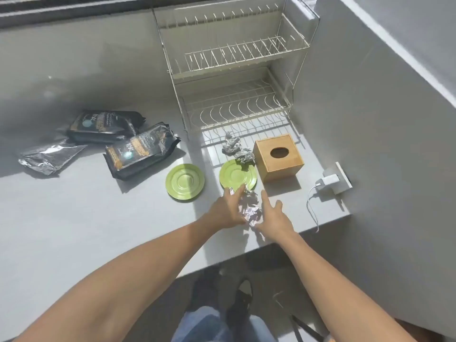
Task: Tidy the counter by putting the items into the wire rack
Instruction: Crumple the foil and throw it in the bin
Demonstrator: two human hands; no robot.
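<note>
Crumpled foil (pixel 250 208) lies on the counter (pixel 98 230) near its front edge, just near of the right green saucer (pixel 237 175). Left hand (pixel 228 209) and right hand (pixel 272 217) flank it, fingers spread and touching its sides but not closed on it, apparently to scoop it up together. Wire rack (pixel 234 77) stands empty at the far side, well apart.

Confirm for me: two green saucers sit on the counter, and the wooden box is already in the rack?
Not quite. The head view shows two green saucers on the counter, but the wooden box is also on the counter, in front of the rack, whose shelves hold nothing.
</note>
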